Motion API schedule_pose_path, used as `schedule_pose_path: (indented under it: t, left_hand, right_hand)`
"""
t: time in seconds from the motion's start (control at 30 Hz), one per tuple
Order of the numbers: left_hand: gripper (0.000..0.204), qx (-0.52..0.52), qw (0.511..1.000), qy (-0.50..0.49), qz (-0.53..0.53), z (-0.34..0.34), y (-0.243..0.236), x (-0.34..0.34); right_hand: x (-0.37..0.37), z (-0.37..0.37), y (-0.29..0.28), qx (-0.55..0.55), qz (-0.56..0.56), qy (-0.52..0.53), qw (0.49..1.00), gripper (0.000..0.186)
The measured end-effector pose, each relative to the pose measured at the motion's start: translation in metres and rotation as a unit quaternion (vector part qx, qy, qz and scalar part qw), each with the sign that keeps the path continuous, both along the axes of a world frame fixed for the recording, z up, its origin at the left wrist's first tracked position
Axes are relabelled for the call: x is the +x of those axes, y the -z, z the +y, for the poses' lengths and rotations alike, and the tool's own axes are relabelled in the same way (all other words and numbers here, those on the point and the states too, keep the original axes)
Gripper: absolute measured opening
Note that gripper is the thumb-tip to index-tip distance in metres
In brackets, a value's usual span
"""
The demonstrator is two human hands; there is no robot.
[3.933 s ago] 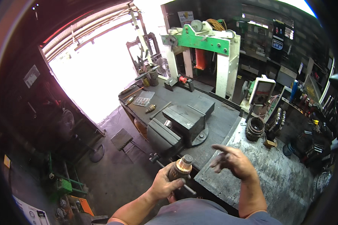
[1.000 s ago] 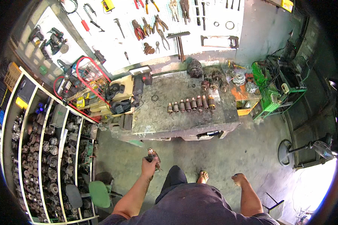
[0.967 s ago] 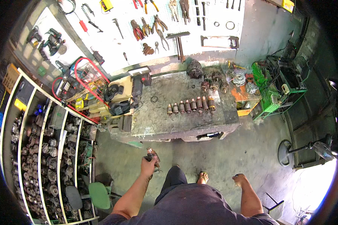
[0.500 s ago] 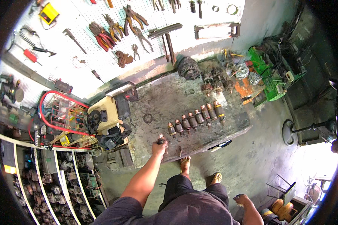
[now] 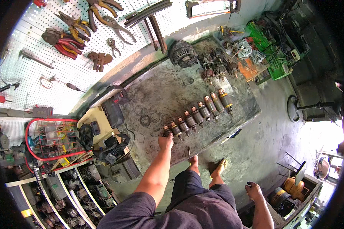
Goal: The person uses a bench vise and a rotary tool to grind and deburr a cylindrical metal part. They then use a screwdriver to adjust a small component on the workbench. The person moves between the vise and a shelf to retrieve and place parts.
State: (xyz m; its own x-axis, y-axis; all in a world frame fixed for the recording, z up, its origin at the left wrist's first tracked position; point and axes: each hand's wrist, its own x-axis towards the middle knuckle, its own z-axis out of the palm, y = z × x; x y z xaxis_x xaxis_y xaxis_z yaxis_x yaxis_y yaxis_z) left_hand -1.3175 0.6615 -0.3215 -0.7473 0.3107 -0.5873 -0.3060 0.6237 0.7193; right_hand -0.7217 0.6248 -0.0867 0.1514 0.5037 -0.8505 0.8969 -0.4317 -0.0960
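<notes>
The motor rotor [image 5: 166, 131] in hand sits at the near-left end of a row of rotors [image 5: 198, 112] lying side by side on the grey workbench [image 5: 160, 95], close to the bench's front edge. The left hand [image 5: 165, 140] is wrapped over that end rotor, fingers curled around it, though whether it rests on the bench or is just above it cannot be told from here. The right hand [image 5: 253, 190] hangs well away from the bench, down by the person's hip, fingers loosely curled and holding nothing. Farther back on the bench, toward the wall, lie an alternator [image 5: 182, 53] and a heap of dark motor parts [image 5: 218, 66]; at the bench's left end stands a black box-like device [image 5: 112, 110] with cables. Above the bench's back edge a white pegboard [image 5: 65, 45] carries pliers and cutters. The risk lies in the rotor's shape and its place — it is round, so set down crooked or released early it could roll toward the front edge and drop by the person's bare-looking feet [image 5: 206, 168], or knock its neighbour and disturb the row. A one-handed grip on a heavy, greasy part could also slip.
</notes>
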Motion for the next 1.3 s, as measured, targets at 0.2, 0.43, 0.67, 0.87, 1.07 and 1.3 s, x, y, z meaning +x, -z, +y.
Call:
schedule_pose_path:
  t: [0.2, 0.43, 0.67, 0.87, 1.07, 1.3]
  left_hand:
    - [0.052, -0.107, 0.990, 0.075, 0.058, 0.001, -0.028, -0.002]
    - [0.045, -0.113, 0.993, 0.039, -0.001, -0.017, -0.003, -0.014]
    - [0.041, -0.021, 0.974, 0.028, -0.223, -0.079, -0.001, -0.010]
    - [0.043, -0.047, 0.969, 0.049, -0.236, -0.113, -0.021, 0.006]
    - [0.090, -0.203, 0.931, 0.300, 0.046, -0.107, -0.058, 0.034]
    - [0.110, -0.285, 0.873, 0.391, 0.056, -0.037, -0.117, 0.040]
  right_hand:
    - [0.004, -0.013, 0.015, -0.060, -0.031, -0.030, 0.997, 0.055]
    - [-0.002, -0.003, 0.003, -0.055, -0.013, 0.024, 0.998, 0.055]
    - [0.027, -0.006, 0.031, -0.014, -0.005, 0.001, 1.000, 0.054]
    - [0.065, -0.015, 0.054, 0.017, 0.025, -0.061, 0.998, 0.051]
    - [0.084, -0.018, 0.035, 0.010, -0.006, -0.013, 1.000, 0.057]
    - [0.089, -0.043, 0.047, -0.003, 0.011, 0.018, 1.000, 0.055]
